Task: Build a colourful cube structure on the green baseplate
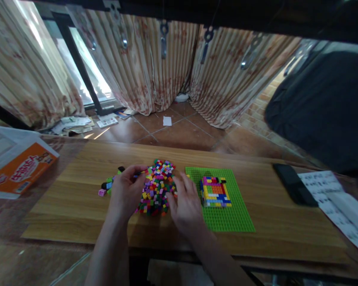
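A heap of small multicoloured bricks lies in the middle of the wooden table. My left hand rests at the heap's left edge, fingers curled as if pinching a small piece I cannot make out. My right hand lies flat with fingers spread on the heap's right side, next to a green baseplate. On that baseplate stands a partly built block of yellow, orange, red and blue bricks. A few loose bricks lie left of my left hand.
An orange and white box sits at the table's left end. A black phone and printed paper sheets lie at the right. Beyond the table are tiled floor, scattered papers and curtains.
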`<state>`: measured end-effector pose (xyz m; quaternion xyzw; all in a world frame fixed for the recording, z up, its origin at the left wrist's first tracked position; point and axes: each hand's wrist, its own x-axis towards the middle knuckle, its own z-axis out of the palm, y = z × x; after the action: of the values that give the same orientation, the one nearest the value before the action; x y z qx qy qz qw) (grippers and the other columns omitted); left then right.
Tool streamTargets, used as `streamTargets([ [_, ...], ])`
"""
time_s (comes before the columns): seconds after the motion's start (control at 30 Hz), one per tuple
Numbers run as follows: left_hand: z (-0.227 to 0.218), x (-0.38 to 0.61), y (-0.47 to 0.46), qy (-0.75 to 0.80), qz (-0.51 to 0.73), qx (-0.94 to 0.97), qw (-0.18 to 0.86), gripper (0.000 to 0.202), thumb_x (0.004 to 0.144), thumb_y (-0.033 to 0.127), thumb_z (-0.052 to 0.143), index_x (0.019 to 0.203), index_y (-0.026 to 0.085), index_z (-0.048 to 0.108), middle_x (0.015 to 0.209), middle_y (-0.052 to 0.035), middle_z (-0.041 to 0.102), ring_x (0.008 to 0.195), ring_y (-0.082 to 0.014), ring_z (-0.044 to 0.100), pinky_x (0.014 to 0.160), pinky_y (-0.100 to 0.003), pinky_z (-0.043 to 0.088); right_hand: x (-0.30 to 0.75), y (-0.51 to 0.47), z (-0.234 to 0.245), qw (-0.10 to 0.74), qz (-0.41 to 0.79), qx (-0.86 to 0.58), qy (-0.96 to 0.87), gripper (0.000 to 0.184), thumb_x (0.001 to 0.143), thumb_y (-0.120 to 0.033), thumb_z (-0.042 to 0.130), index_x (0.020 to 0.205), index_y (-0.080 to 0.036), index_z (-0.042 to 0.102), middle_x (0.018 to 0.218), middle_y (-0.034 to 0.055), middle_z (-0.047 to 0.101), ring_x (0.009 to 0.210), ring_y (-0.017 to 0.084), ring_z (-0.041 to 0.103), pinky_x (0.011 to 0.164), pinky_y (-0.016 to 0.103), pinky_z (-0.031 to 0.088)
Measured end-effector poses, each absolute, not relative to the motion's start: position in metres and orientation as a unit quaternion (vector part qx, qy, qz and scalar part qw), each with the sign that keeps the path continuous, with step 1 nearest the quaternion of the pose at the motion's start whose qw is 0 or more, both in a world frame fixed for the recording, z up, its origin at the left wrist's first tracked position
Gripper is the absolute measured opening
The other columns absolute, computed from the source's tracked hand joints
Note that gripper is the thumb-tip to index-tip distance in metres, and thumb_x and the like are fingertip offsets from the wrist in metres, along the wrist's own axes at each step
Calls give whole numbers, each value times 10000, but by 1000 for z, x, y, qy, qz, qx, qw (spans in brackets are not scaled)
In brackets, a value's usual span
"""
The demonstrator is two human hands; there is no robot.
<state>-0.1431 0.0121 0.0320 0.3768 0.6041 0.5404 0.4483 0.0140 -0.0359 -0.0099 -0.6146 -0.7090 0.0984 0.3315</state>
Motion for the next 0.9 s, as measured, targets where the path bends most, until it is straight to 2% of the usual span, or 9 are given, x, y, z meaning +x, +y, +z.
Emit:
streamTargets([
  [0.07,31,-141,12,597,540,378,457,147,652,145,781,791,138,736,622,-21,680,518,-108,590,479,-166,412,21,-25,-13,315,79,-643,-694,450,901,-314,539,1299,-105,545,1397,226,478,1292,355,438,1053,565,386],
  [0.17,29,-139,13,588,542,377,467,140,659,139,773,794,139,735,628,-20,682,541,-114,605,513,-173,439,26,-16,-20,305,76,-658,-684,461,893,-341,557,1295,-116,550,1375,223,503,1293,367,440,1048,580,379],
  [0.33,32,-137,12,570,555,371,479,140,650,113,758,786,142,738,668,-22,693,580,-109,605,556,-174,459,13,-24,-21,314,153,-609,-713,425,929,-351,509,1285,-128,570,1338,197,554,1263,310,499,1059,496,416],
  [0.47,42,-129,7,537,559,367,513,144,648,99,724,782,153,726,706,-18,699,607,-115,612,598,-197,490,10,-30,-4,388,223,-560,-697,359,944,-294,475,1258,-165,592,1312,149,591,1245,242,538,1065,412,433],
  [0.57,46,-121,3,506,543,383,551,153,655,109,705,797,161,733,735,-26,710,655,-134,639,648,-224,514,17,-27,7,461,285,-556,-630,308,931,-302,498,1191,-196,625,1204,112,657,1122,221,618,988,390,490],
  [0.7,48,-108,-1,479,501,406,596,131,663,106,701,772,159,749,748,-42,717,649,-138,646,669,-239,521,27,-22,13,535,432,-501,-526,269,888,-349,574,1104,-211,657,993,52,725,884,180,684,807,330,554],
  [0.8,46,-99,-3,463,483,419,614,149,669,131,714,809,154,758,766,-47,724,650,-138,646,671,-247,523,33,-20,14,561,457,-489,-487,192,838,-332,632,967,-201,687,770,3,700,702,145,649,676,280,536],
  [0.9,43,-90,-3,457,484,421,617,212,664,184,742,873,149,746,788,-34,726,652,-135,643,662,-252,525,40,-20,13,561,450,-507,-476,172,815,-331,658,912,-193,689,720,-6,662,669,139,620,653,274,517],
])
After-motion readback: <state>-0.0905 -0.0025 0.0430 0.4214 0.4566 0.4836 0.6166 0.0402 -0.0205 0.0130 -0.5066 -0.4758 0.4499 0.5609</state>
